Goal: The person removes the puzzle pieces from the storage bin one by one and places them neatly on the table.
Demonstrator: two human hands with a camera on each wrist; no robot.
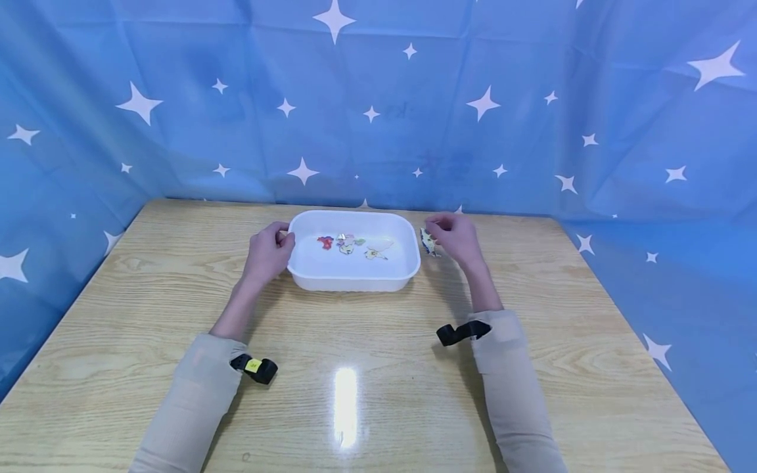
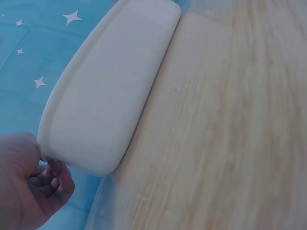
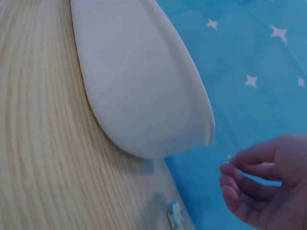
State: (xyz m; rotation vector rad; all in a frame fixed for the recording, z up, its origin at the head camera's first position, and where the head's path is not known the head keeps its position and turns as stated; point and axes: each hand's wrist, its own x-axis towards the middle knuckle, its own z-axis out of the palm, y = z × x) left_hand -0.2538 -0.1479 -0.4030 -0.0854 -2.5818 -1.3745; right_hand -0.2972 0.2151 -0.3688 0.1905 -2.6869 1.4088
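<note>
A white plastic basin (image 1: pixel 355 279) stands near the back edge of the table. My left hand (image 1: pixel 269 253) pinches its left rim, and the left wrist view shows the thumb and curled fingers of that hand (image 2: pixel 33 182) at the basin's corner. Inside the basin lie several small colourful cutouts, among them a red one (image 1: pixel 326 242) and a pale yellow one (image 1: pixel 376 253). Just right of the basin, my right hand (image 1: pixel 455 240) is raised with thumb and forefinger together; a tiny pale piece (image 3: pixel 229 158) shows at the fingertips. Below it, a blue-and-yellow cutout (image 3: pixel 175 214) lies on the table.
A light wood-grain table (image 1: pixel 378 348) extends toward me, with a bright reflection in front. A blue cloth with white stars (image 1: pixel 355 144) hangs behind the table and along its sides. Black wrist cameras stick out from both sleeves.
</note>
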